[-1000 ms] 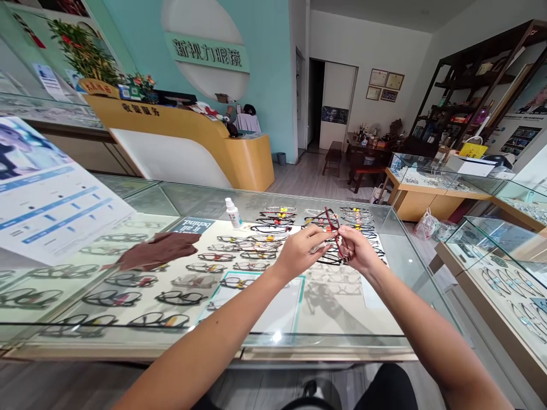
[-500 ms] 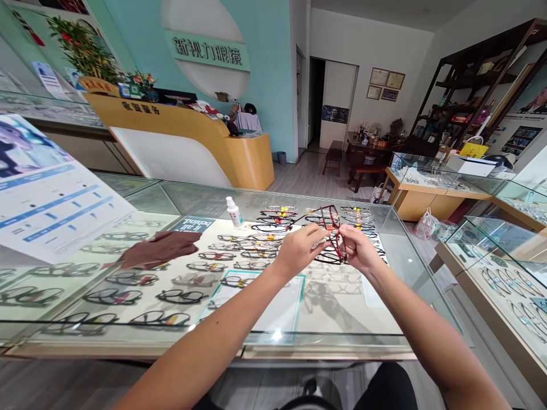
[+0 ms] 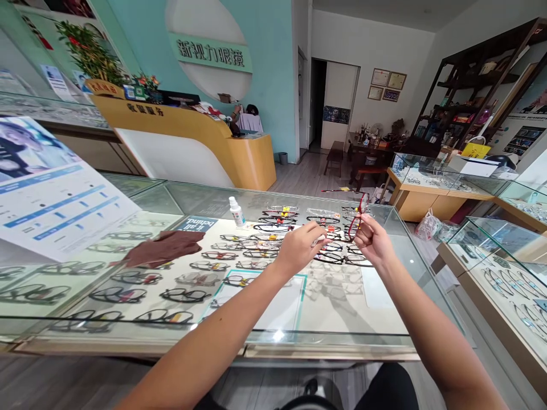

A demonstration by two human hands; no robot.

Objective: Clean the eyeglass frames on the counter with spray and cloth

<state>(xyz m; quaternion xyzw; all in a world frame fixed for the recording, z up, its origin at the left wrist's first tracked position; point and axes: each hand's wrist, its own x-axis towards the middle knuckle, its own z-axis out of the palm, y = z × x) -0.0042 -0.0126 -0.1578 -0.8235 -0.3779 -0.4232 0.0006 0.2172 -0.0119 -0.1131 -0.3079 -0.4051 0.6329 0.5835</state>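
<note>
Right hand [image 3: 372, 242] pinching red glasses [image 3: 356, 213], temple pointing left

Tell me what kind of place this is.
Most likely an optician's shop: glass display counter filled with rows of eyeglass frames, red glasses in the right hand, and a yellow reception desk.

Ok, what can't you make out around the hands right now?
Head view:
- Left hand: something pale pinched at the fingertips, too small to identify.
- Red glasses in the right hand: lenses too small and edge-on to judge.
- Frames under the glass counter: blurred by reflections.
- Small bottle: label unreadable.
</note>
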